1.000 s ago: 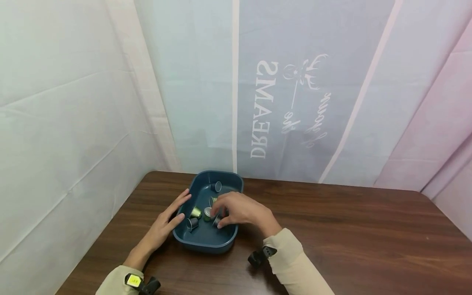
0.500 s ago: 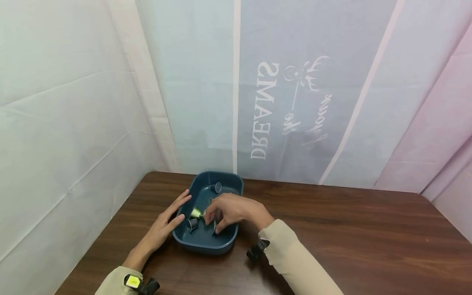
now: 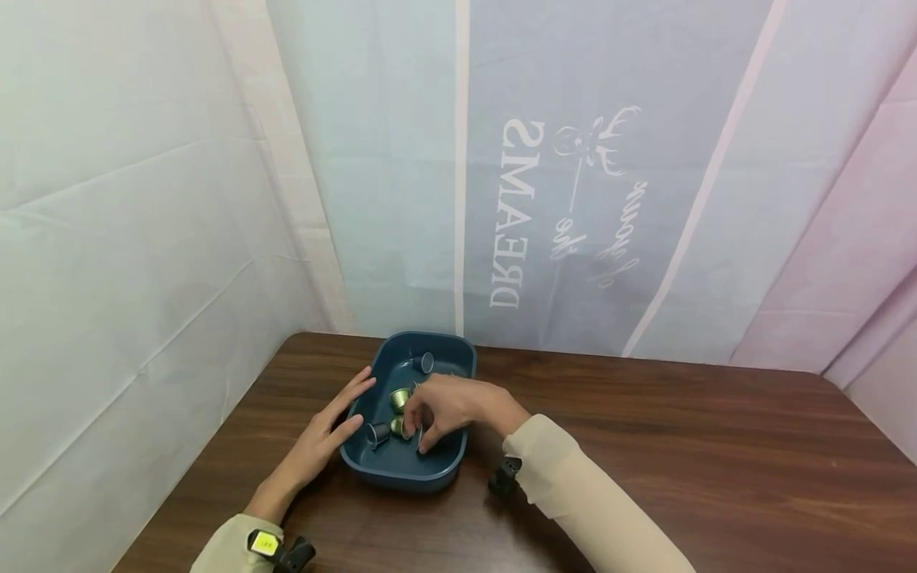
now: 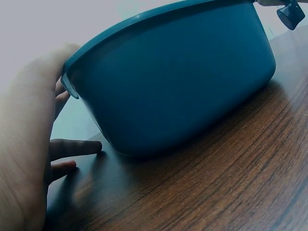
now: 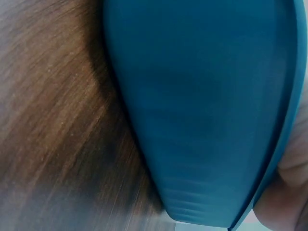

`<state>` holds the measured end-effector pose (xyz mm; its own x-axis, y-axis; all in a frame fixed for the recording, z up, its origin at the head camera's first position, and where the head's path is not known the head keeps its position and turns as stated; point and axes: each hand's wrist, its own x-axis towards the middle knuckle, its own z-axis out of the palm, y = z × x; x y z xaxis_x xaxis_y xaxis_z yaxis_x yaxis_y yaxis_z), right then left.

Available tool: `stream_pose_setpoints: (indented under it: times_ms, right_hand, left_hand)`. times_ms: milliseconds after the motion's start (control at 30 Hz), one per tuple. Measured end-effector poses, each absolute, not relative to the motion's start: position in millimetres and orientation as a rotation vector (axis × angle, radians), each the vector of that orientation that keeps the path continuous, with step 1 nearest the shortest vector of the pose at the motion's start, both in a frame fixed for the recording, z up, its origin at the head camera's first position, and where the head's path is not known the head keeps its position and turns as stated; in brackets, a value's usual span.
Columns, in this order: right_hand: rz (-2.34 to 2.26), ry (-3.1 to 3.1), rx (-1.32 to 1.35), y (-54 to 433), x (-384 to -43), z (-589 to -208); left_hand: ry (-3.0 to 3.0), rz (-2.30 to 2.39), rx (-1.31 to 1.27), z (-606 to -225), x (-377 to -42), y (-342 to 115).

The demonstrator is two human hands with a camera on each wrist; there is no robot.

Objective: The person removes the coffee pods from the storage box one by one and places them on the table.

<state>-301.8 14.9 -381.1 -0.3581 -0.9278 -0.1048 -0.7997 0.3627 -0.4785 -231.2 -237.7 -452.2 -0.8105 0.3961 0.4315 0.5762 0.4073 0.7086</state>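
Observation:
A dark blue plastic tub [image 3: 401,477] holds several small coffee capsules. A grey capsule [image 3: 423,363] lies at its far end, and another grey capsule [image 3: 376,434] near the left wall. Two green-gold capsules, the upper capsule [image 3: 399,399] and the lower capsule [image 3: 398,426], lie in the middle. My right hand [image 3: 447,406] reaches in over the right rim, fingers and thumb curled about a coffee capsule whose pale rim shows by the thumb; the fingers hide most of it. My left hand [image 3: 318,438] rests at the left rim with straight fingers.
The tub stands on a dark wooden table [image 3: 645,454], near its back edge. A printed fabric backdrop [image 3: 573,199] hangs behind, and a pale cloth [image 3: 143,239] hangs on the left. Black wrist cameras are strapped to both sleeves.
My right hand has shifted slightly left and closed around a capsule. The green capsules have shifted in the middle of the tub. My left hand stays at the rim.

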Motion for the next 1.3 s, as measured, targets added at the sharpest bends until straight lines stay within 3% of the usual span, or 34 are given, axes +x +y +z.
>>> stream_pose_setpoints:
  times_ms: [333,567,900,1300]
  right_hand:
    - [-0.559,2.291,-1.53,20,-299,-379]
    - [-0.886,2.277,-1.62,41,-301,-377]
    - [-1.383,2.368,-1.545,84,-292,-364]
    - [-1.675,2.479,-1.376,125,-284,-364]
  left_hand:
    - [-2.462,-1.342,-0.878,-453,-232,-237]
    - [-2.437,-1.345,-0.907,-451,-231,-236]
    - [-2.432,-1.348,-0.922,-451,-231,-239]
    - [-2.411,-1.35,-0.933,-449,-229,-237]
